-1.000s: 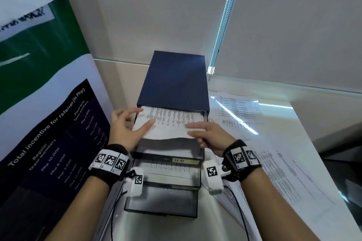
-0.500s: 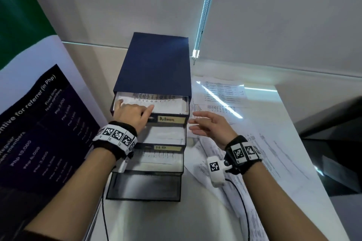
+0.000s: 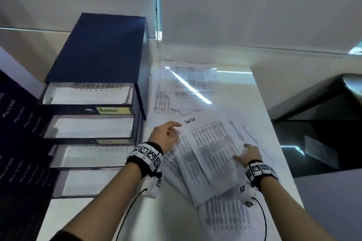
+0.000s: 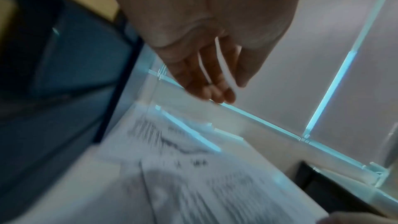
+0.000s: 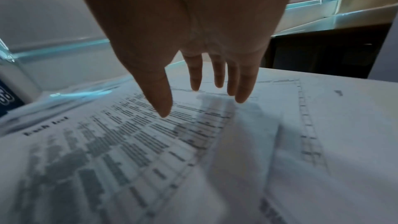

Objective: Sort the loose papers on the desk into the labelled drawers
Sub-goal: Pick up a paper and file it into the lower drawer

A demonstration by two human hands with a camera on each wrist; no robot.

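A dark blue drawer unit [image 3: 98, 51] stands at the left with its drawers pulled out stepwise; the top drawer [image 3: 88, 95] holds white sheets and carries a yellow label [image 3: 112, 110]. Loose printed papers spread over the white desk to its right. A "Task list" sheet [image 3: 211, 152] lies uppermost between my hands. My left hand [image 3: 166, 136] hovers at that sheet's left edge, fingers relaxed and straight [image 4: 213, 91]. My right hand [image 3: 247, 152] reaches the sheet's right side with straight fingers [image 5: 196, 81], holding nothing.
More printed sheets [image 3: 190, 78] lie at the back of the desk [image 3: 264, 115] by the wall. A dark poster [image 3: 17, 143] stands left of the drawers. A blind chain [image 3: 157, 2] hangs behind. The desk drops off at the right edge.
My left hand has left the top drawer and swung right to the loose papers. My right hand moved down onto the task list sheet. The view has turned right.
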